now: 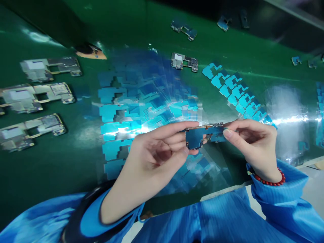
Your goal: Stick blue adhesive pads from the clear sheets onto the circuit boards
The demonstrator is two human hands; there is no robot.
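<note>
A small circuit board with a blue face (pixel 194 138) is held between both hands, above the green mat. My left hand (pixel 162 148) grips its left end, thumb at the lower corner and fingers behind and along the top edge. At the board's right end, my right hand (pixel 249 140) pinches it between thumb and index finger. Beneath and behind the hands lie clear sheets with rows of blue stickers (pixel 110 113), some overlapping.
Several circuit boards (pixel 37 96) lie at the left of the green mat (pixel 76 162). Another board (pixel 184 62) sits beyond the sheets, with more at the back. A diagonal strip of blue stickers (pixel 235 91) lies right of centre. A dark object (pixel 48 20) stands at upper left.
</note>
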